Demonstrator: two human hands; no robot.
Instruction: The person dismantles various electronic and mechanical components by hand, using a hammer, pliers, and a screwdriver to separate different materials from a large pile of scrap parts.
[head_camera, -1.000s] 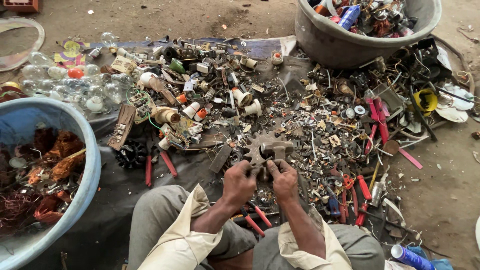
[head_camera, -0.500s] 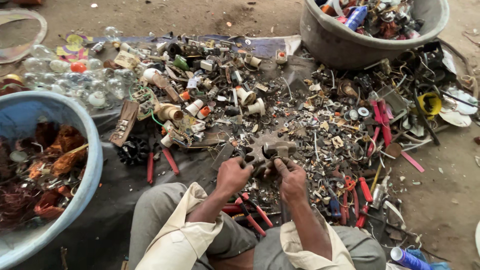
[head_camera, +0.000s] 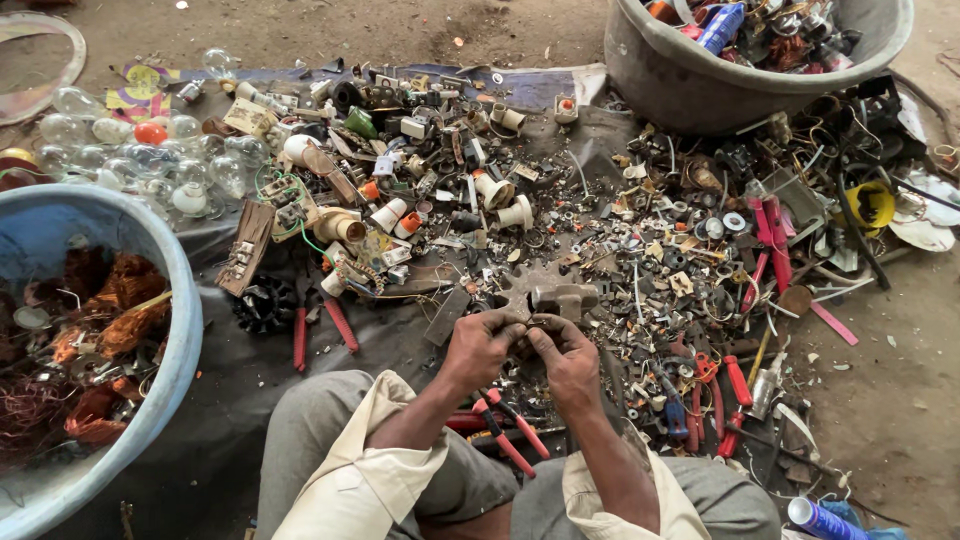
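Bare dirt floor (head_camera: 330, 25) runs along the top of the frame, and over it lies a dark cloth (head_camera: 235, 365) strewn with scrap: plugs, sockets, screws, bent metal bits and bright plastic shards. Clear glass bulbs (head_camera: 150, 150) cluster at the upper left, smooth and round. A blue plastic tub (head_camera: 185, 330) at the left edge holds tangled copper wire (head_camera: 110, 310), rust-orange and frizzy. A grey tub (head_camera: 680, 85) at the upper right is heaped with mixed junk. Red-handled pliers (head_camera: 505, 430) lie across my knees near the bottom centre (more red handles are scattered to the right).

My left hand (head_camera: 480, 345) and my right hand (head_camera: 565, 355) meet just below the middle of the frame, fingertips pressed together on one small dark part (head_camera: 527, 322). Each grip pinches it from its own side, thumbs on top. I cannot tell what the part is; it sits right between my fingertips, just below a grey metal fitting (head_camera: 565, 297) resting on the pile.
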